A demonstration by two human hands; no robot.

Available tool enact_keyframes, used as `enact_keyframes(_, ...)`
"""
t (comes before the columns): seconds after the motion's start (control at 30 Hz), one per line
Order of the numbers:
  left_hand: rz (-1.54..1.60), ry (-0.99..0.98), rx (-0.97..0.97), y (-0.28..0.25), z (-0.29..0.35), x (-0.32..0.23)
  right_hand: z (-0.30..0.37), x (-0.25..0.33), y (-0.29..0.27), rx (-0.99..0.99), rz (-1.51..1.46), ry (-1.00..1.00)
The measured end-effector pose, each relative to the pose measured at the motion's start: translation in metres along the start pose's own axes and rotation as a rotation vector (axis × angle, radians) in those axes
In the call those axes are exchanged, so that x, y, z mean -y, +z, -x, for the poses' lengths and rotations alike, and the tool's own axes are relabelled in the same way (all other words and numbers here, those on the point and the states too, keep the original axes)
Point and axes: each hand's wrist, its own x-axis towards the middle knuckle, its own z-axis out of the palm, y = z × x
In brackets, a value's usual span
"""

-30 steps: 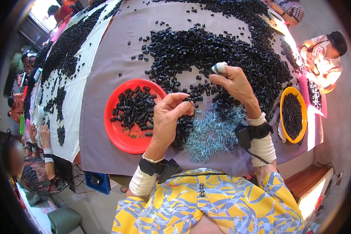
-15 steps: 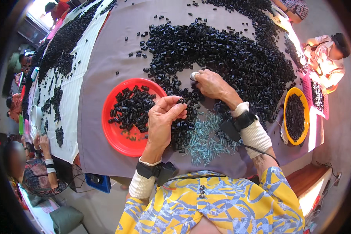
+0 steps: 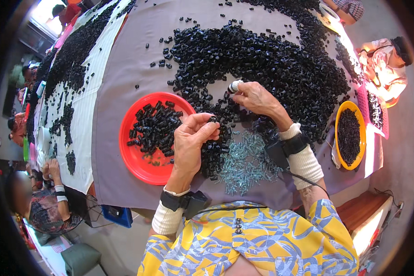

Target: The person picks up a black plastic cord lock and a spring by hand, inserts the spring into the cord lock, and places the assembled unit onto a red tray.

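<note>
My left hand is raised beside the red basin's right rim, thumb and forefinger pinched on a small black plastic cap with a round opening. Over the near edge of the large heap of black plastic caps, my right hand has its fingers curled together. A white wrap covers one of its fingertips. Whatever those fingers hold, if anything, is too small to make out. Small silvery-teal coil springs lie piled between my forearms. Black parts fill much of the red basin.
On the right stand a yellow basin of black parts and a pink basket. Grey cloth covers the table. A cable runs from my right wrist unit. Several other people sit around the tables, with black parts spread along a white cloth.
My right hand has shifted slightly to the right, and its wrapped finger is turned differently. The left hand stays almost in place, still pinching the black cap.
</note>
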Motion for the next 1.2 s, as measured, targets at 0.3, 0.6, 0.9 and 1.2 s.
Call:
enact_keyframes(0.3, -0.036, -0.015, 0.01, 0.008, -0.003, -0.002, -0.016, -0.026, 0.01, -0.106, 0.369, -0.205)
enact_keyframes(0.6, -0.012, -0.02, 0.025, 0.009, -0.007, 0.002, 0.011, -0.024, -0.004, -0.131, 0.233, -0.137)
enact_keyframes(0.9, -0.021, -0.03, 0.013, 0.008, -0.006, 0.002, 0.002, -0.014, -0.007, -0.091, 0.153, -0.01)
enact_keyframes(1.2, -0.015, -0.031, 0.017, 0.008, -0.009, 0.003, 0.002, -0.006, -0.003, 0.001, 0.04, 0.035)
